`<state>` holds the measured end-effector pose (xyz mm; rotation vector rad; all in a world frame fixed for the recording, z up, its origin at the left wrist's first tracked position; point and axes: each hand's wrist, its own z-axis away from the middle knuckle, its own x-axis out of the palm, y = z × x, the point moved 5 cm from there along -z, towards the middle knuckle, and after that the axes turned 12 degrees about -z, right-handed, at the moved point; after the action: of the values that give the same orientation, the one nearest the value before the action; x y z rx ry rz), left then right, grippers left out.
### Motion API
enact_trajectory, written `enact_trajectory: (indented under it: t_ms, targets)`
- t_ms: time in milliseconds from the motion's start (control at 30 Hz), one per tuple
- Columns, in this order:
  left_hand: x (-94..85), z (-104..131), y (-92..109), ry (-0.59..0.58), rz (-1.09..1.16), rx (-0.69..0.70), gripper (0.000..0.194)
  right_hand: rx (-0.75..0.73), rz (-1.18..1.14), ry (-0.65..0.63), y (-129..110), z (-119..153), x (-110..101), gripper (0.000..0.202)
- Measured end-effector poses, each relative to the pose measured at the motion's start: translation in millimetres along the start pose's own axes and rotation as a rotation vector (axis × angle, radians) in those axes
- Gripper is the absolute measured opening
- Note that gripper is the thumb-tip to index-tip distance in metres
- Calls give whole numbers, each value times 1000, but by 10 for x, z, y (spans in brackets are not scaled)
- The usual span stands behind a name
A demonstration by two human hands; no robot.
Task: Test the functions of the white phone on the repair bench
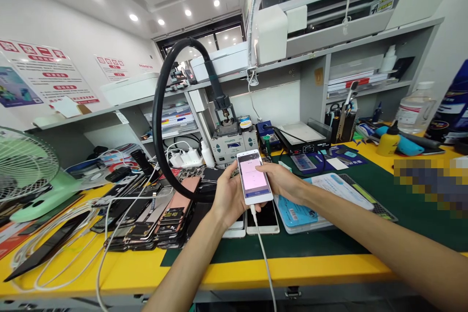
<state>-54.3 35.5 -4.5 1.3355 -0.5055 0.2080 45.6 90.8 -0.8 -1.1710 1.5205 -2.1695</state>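
A white smartphone [255,178] is held up above the bench, tilted toward me, with a lit pink screen. My left hand [226,192] is closed around its left side, the thumb along the edge. My right hand [283,180] grips the right side, its thumb over the screen and its other fingers mostly hidden behind the phone. A white charging cable [261,248] is plugged into the phone's bottom end and hangs past the bench's front edge. Beneath the hands lies another white phone [263,226], partly covered.
Stacks of phone parts [175,219] and looped white cables [54,253] lie left, beside a green fan [47,190]. A black hose [158,107] arches up from a soldering station [234,146]. Right are a blue-and-white package [321,200] and a yellow bottle [388,142] on the bench.
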Motion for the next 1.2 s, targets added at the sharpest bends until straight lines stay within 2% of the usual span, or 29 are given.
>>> enact_trajectory:
  t_ms: [333,467,600,1033,1200]
  targets:
    - [-5,7,8,6,9,-6,61,-13,87,38,-7,13,-28,30]
    - [-10,9,9,27,11,-3,62,-32,145,-3,-19,34,-9,39]
    - [-9,3,8,51,4,-3,61,-43,193,7,-39,64,11,45]
    - [-16,-9,-2,6,-12,-8,58,-37,104,-9,20,-20,-67,38]
    - [-34,-7,-10,9,-14,-10,59,-30,135,-29,3,-2,-50,39]
